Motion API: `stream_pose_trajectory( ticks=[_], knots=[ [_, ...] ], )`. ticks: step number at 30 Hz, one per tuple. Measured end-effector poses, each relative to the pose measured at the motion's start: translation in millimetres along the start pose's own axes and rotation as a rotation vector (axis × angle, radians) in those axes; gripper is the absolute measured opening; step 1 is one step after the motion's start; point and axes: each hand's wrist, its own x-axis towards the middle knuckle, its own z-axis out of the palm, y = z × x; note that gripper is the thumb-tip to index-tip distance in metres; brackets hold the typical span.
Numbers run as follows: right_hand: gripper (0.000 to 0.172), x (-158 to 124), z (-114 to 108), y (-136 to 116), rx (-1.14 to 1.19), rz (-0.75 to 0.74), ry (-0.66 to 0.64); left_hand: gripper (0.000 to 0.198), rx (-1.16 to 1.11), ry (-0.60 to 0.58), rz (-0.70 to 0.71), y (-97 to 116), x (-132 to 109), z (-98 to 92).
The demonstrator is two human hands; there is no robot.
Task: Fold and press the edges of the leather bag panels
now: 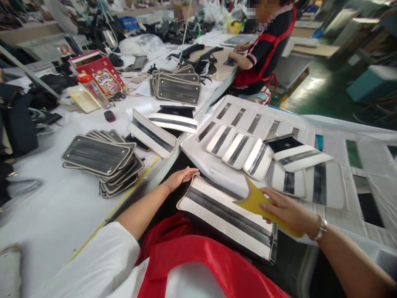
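Note:
A white rectangular panel [217, 215] with a dark stripe down its middle lies across my lap, over a red apron. My left hand [180, 177] rests at its upper left corner, fingers stretched out flat and together. My right hand [287, 211] presses a yellow paper piece [257, 200] onto the panel's right part, fingers closed around it. A bracelet sits on my right wrist.
A white sheet [328, 136] with cut-out slots holds several striped panels [238, 150]. On the table [56, 207] lie stacks of grey-black panels [102, 159], another stack [177, 86] farther back, a red box [101, 72] and a bottle. A seated person [263, 49] works at the far end.

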Motion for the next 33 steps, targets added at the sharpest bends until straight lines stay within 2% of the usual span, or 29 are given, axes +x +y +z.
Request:
stream_pose_trajectory(
  ticks=[3,6,8,11,14,18,22,25,28,30,33],
  knots=[
    [0.020,47,-1,-37,-0.376,-0.047,-0.065,0.062,-0.003,0.016,-0.029,-19,-8,16.7],
    [0.010,88,4,-65,-0.693,-0.078,-0.043,0.067,-0.035,0.045,-0.070,-26,-10,26.4],
    [0.017,110,13,-82,-0.840,-0.104,-0.015,0.068,-0.122,0.036,-0.083,-28,-7,26.0],
    [0.040,139,32,-105,-1.030,-0.173,0.094,0.071,-0.298,0.021,-0.037,-31,-4,23.8],
    [0.052,161,51,-123,-1.180,-0.326,0.141,0.073,-0.395,0.048,0.051,-32,-3,24.7],
    [0.052,179,66,-134,-1.257,-0.601,0.061,0.072,-0.296,0.079,0.047,-36,-6,25.6],
    [0.049,187,73,-135,-1.264,-0.767,-0.047,0.079,-0.317,0.128,-0.123,-49,-7,25.3],
    [0.050,191,75,-135,-1.255,-0.840,-0.066,0.081,-0.359,0.171,-0.226,-58,-7,25.8],
    [0.053,194,76,-135,-1.261,-0.899,-0.081,0.079,-0.382,0.167,-0.259,-58,-7,25.9],
    [0.054,195,77,-136,-1.282,-0.923,-0.095,0.077,-0.337,0.187,-0.284,-53,-9,25.3],
    [0.053,196,78,-137,-1.322,-0.931,-0.116,0.072,-0.175,0.284,-0.355,-44,-11,24.1]
  ],
)
